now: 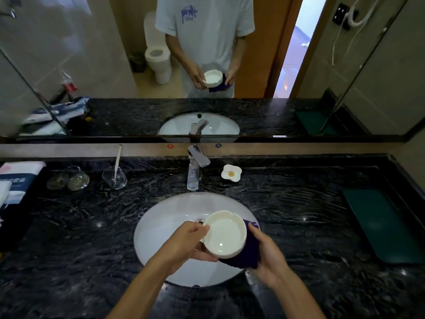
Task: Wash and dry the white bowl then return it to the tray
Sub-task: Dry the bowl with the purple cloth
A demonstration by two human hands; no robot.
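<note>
The white bowl [224, 234], round with notches in its rim, is held above the white sink [161, 226], its opening facing up towards me. My left hand [188, 240] grips its left rim and underside. My right hand [268, 254] presses a dark purple cloth [249, 252] against the bowl's right side and bottom. The dark green tray [381, 224] lies flat on the black counter at the far right, with nothing on it.
A chrome tap [195, 166] stands behind the sink. A small white flower-shaped dish [231, 172] sits to its right. Glass cups [69, 178], a glass with a toothbrush [115, 176] and folded towels [16, 178] are on the left. A mirror spans the wall.
</note>
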